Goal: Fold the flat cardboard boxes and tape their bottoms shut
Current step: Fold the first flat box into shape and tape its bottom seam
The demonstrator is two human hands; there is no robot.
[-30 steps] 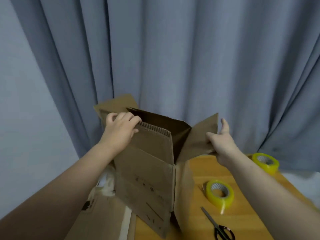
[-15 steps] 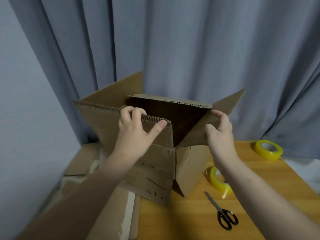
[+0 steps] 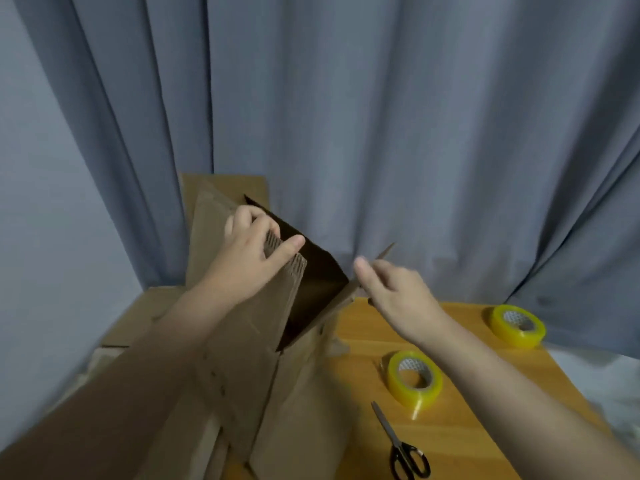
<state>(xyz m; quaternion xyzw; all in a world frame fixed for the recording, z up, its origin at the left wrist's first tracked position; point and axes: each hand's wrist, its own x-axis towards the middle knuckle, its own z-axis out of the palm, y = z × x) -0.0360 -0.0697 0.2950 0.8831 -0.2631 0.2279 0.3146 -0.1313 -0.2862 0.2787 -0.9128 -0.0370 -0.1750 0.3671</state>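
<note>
Gripping the cardboard box (image 3: pixel 249 372) by its corrugated near edge, left hand (image 3: pixel 247 261); right hand (image 3: pixel 394 296) at the right flap's edge, grasp unclear

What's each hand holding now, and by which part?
Left hand grips the cardboard box by a flap's top corrugated edge. Right hand is at the right flap; grip unclear.

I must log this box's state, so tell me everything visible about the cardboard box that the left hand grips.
The cardboard box is brown corrugated board, partly opened, standing tilted on the wooden table, upper flaps raised and its dark inside showing. Faint printed marks run down the near panel. The left hand grips the ribbed top edge of the near flap, fingers curled over it. The right hand is at the right flap; blur hides whether it holds it.
</note>
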